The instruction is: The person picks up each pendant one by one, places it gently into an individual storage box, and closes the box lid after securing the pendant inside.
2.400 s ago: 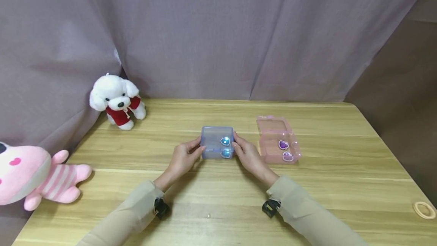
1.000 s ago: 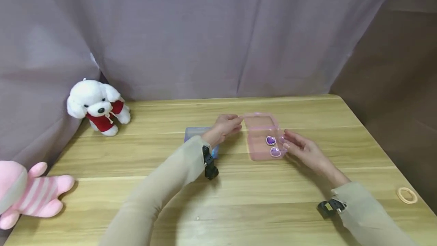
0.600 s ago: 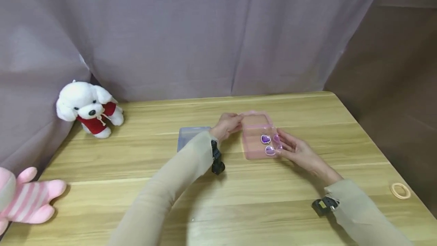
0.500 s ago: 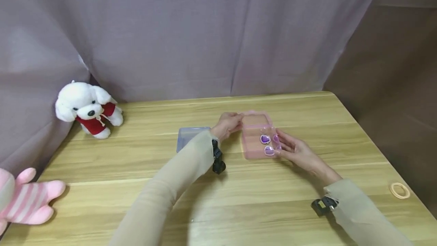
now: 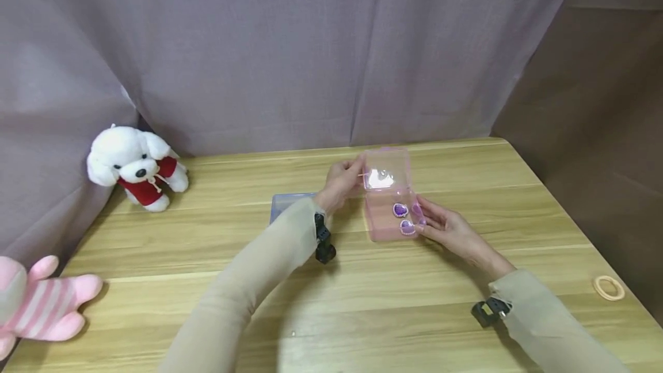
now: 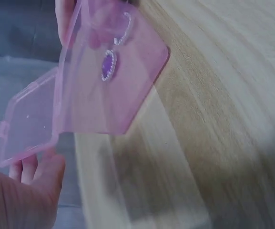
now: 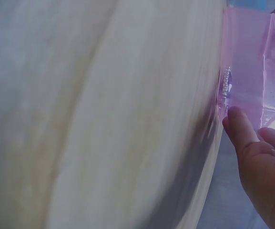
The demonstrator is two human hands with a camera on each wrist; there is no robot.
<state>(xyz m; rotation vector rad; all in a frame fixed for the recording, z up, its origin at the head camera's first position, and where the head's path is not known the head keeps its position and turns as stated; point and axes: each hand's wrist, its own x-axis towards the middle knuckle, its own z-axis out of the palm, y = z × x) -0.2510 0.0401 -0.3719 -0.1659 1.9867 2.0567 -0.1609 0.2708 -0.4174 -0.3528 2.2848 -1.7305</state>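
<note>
A clear pink plastic box (image 5: pixel 382 220) stands on the table with its hinged lid (image 5: pixel 393 163) raised partway. My left hand (image 5: pixel 338 182) pinches the lid's left edge between thumb and fingers. At the box's right side, my right hand (image 5: pixel 456 235) grips the wall, thumb toward the front and fingers behind. Inside lies a purple heart-shaped gem (image 5: pixel 400 210) with a beaded white rim; a second one (image 5: pixel 407 227) shows through the front wall. The left wrist view shows the lid (image 6: pixel 30 114) tilted up from the box.
Left of the pink box, a clear blue box (image 5: pixel 282 203) is mostly hidden behind my left forearm. A white plush dog (image 5: pixel 140 163) in red sits at the back left, a pink striped plush toy (image 5: pixel 49 307) at the left edge. A wooden ring (image 5: pixel 609 288) lies far right.
Both hands have left the closed blue box and moved right to the pink one. The pink lid, flat on the table before, has swung upward with my left hand.
</note>
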